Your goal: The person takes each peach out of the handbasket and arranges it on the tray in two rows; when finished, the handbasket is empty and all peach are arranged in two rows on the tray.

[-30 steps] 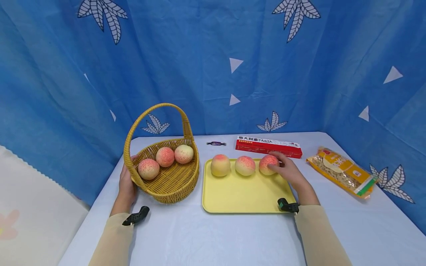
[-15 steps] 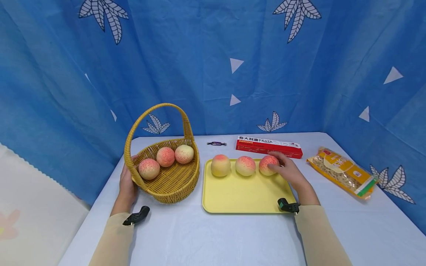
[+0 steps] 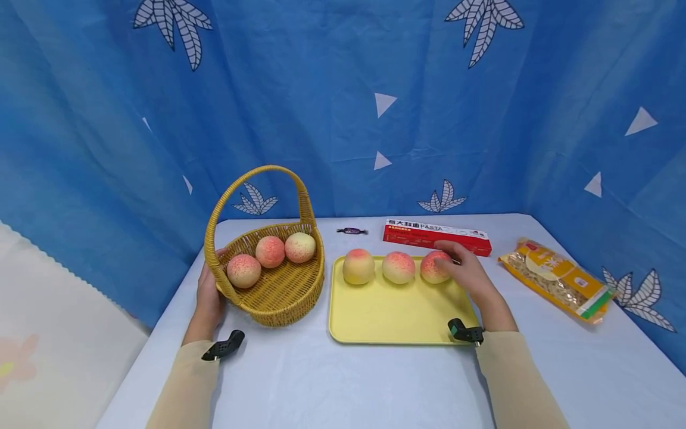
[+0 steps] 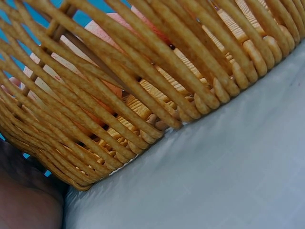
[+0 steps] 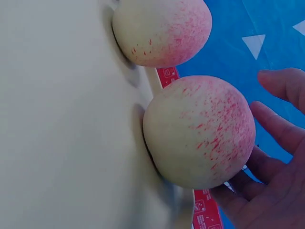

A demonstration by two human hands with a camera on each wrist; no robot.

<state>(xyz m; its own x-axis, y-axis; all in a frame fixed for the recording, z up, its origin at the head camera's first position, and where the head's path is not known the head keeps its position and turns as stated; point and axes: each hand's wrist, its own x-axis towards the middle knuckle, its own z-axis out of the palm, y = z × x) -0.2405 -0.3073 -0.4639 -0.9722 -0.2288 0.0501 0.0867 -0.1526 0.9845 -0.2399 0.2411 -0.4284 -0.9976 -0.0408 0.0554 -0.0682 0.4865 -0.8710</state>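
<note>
My left hand (image 3: 209, 295) lies against the left side of a wicker basket (image 3: 286, 313) with a tall arched handle, its fingers partly hidden by the weave. Three peaches sit inside the basket, including a pale one (image 3: 300, 247). On a yellow tray (image 3: 396, 325), three more stand in a row along the back edge: the left peach (image 3: 358, 266), the middle peach (image 3: 399, 267) and the right peach (image 5: 198, 131). Around the right peach, my right hand (image 3: 467, 275) has its fingers loosely spread, the thumb lifted off the skin.
Behind the tray lies a red pasta box (image 3: 436, 236), close to its back edge. A small wrapped candy (image 3: 352, 230) lies left of the box. To the right is an orange pasta bag (image 3: 557, 279). A blue curtain (image 3: 343, 107) hangs behind the white table (image 3: 332, 387).
My right hand's thumb and fingers have loosened from the right peach, which stays on the tray. The head view has shifted slightly; the left hand and basket keep their places.
</note>
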